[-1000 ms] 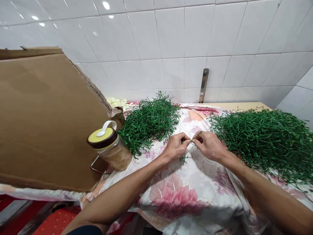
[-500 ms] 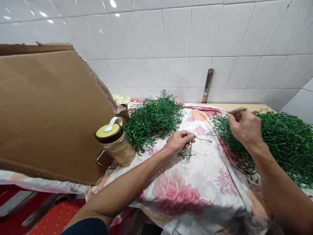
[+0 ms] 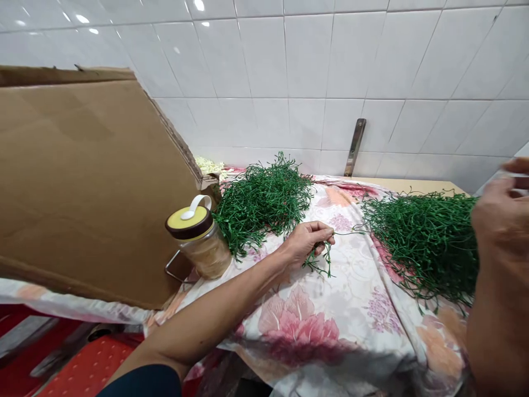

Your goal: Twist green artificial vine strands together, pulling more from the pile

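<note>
The left hand (image 3: 309, 242) is pinching thin green stems (image 3: 329, 259) above a floral cloth (image 3: 351, 298), which is covering much of the counter (image 3: 417, 186). The right hand (image 3: 502, 218) (blurred, its grip unclear) is hiding part of one green pile (image 3: 425, 242). A second green heap (image 3: 264, 198) is lying just beside a yellow-lidded jar (image 3: 204, 251), and cardboard (image 3: 82, 193) is standing at the left.

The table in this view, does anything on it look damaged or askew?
Yes. The cardboard at left has ragged, torn-looking edges, and the floral cloth sits wrinkled, leaving some tan tabletop bare at the back. The green stems at the left hand show nothing odd.
</note>
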`<state>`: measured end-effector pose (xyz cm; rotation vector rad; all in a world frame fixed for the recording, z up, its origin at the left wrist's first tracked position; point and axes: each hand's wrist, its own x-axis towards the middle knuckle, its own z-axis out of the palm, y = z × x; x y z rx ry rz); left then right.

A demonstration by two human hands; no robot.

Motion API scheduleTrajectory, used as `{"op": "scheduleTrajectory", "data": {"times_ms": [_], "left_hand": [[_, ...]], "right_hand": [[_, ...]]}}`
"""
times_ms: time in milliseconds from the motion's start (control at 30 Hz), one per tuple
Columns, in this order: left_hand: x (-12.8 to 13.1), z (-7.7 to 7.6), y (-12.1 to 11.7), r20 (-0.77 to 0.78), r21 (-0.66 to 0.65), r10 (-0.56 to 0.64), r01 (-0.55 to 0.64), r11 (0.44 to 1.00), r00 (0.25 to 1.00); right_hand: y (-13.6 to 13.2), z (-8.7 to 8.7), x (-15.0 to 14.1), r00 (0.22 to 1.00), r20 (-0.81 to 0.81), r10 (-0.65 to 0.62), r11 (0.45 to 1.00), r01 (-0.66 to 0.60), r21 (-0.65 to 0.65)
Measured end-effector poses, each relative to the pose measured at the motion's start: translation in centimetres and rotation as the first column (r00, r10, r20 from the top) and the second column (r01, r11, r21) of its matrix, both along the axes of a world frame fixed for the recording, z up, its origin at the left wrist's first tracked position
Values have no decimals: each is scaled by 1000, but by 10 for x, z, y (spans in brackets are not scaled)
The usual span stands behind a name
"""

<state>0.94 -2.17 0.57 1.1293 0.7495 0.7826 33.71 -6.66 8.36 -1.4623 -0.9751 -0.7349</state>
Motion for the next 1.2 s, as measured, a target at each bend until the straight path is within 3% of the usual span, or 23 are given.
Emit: {"op": "scheduleTrajectory", "data": {"times_ms": [33, 67, 100, 133, 200, 233, 300, 367, 567, 767, 867, 1067, 1200], "left_hand": [[0, -1, 1, -12, 13, 2, -1, 1000, 1000], [0, -2, 1, -24, 28, 6, -6, 1000, 1000], [0, -3, 2, -35, 42, 12, -11, 999, 999], [0, -4, 2, -43, 54, 19, -16, 998, 999], [0, -3, 2, -47, 84, 15, -11, 996, 999], [-1, -3, 3, -49, 93, 13, -8, 996, 999], [-1, -1, 3, -50, 114, 26, -20, 993, 998], [-2, 0, 3, -67, 134, 37, -28, 991, 997], [0, 1, 2, -95, 177, 112, -94, 980, 989], [-1, 5, 1, -94, 189, 93, -74, 979, 991], [-4, 5, 4, -89, 212, 63, -43, 976, 994], [-7, 8, 5, -92, 237, 19, 3, 972, 996], [-6, 10, 2, -149, 326, 69, -17, 945, 986]], "right_hand": [[-2, -1, -23, 988, -12, 153, 986, -153, -64], [-4, -4, -47, 931, -94, 352, 918, -363, -157], [-4, -9, -71, 814, -203, 544, 767, -580, -275], [-4, -15, -93, 679, -304, 668, 570, -730, -376], [-1, -30, -125, 472, -451, 757, 256, -850, -460], [2, -37, -135, 395, -507, 766, 149, -877, -458], [6, -51, -144, 251, -593, 765, -14, -914, -405], [9, -61, -146, 208, -653, 728, -33, -941, -337], [12, -68, -148, 210, -741, 638, 28, -968, -250], [13, -70, -146, 274, -672, 688, 99, -953, -287], [13, -70, -144, 242, -696, 676, 77, -963, -259], [12, -69, -143, 59, -784, 618, -26, -995, -95], [12, -70, -144, 51, -792, 609, -23, -996, -82]]}}
